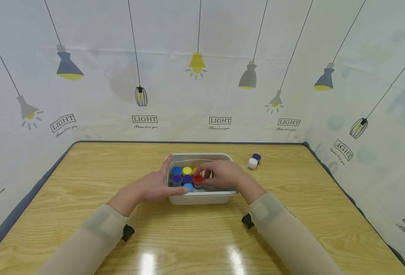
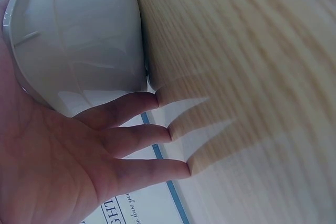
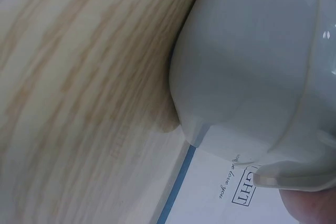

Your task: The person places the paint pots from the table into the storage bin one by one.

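Observation:
A white plastic bin (image 1: pixel 200 198) holds several small paint pots with coloured lids. My right hand (image 1: pixel 224 173) reaches over the bin's right side, its thumb and index finger pinching the red-lidded paint pot (image 1: pixel 198 180). Partly behind those fingers is an orange-topped pot (image 1: pixel 195 169). My left hand (image 1: pixel 152 186) is spread at the bin's left end, thumb along the front rim beside a light blue pot (image 1: pixel 188 187). In the left wrist view, its straight fingers (image 2: pixel 152 176) reach down to the table beside the bin wall. The right wrist view hides the pinching fingertips behind the bin.
Two more pots, one white (image 1: pixel 252 163) and one purple-lidded (image 1: pixel 256 157), stand on the wooden table (image 1: pixel 312 214) to the right of the bin. A white curtain (image 1: pixel 175 130) printed with lamps borders the table's back and sides.

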### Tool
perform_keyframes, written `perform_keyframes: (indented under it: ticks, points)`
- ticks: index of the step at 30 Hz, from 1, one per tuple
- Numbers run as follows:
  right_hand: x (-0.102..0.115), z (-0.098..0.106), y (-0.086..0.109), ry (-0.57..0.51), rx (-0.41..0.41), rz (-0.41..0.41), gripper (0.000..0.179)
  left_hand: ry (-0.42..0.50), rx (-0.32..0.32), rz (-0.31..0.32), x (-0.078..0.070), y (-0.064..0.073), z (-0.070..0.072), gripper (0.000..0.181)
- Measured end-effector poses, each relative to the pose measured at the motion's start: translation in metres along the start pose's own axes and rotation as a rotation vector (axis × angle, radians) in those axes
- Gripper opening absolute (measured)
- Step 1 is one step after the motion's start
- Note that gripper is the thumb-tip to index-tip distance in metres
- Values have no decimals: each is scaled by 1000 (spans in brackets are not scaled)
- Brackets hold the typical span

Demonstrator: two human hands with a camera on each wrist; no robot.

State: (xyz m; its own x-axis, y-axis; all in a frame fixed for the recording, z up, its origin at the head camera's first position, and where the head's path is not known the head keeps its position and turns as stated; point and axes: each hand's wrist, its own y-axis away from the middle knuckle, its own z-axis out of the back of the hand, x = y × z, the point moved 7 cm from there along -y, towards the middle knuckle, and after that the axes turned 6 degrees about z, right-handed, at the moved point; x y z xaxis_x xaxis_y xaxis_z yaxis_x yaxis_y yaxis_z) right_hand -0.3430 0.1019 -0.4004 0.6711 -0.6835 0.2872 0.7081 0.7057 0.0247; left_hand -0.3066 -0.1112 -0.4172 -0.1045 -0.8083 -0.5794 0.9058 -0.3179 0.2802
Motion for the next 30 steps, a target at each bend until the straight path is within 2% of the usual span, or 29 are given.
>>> perform_keyframes:
  ticks: [9, 16, 22, 26, 30]
  points:
    - [2, 0, -1, -10, -10, 8, 24, -2, -4, 0, 3, 0, 0, 138]
    - [0, 0, -1, -46, -19, -18, 23, 9, 2, -3, 2, 1, 0, 138]
    - [-3, 7, 2, -221, -83, -32, 25, 7, 5, 3, 1, 0, 0, 138]
    - [-7, 16, 6, -373, -169, -14, 25, 1, 7, 13, 1, 0, 0, 139]
    - [-15, 32, 14, -456, -272, -2, 27, 3, 9, 20, 2, -1, 0, 139]
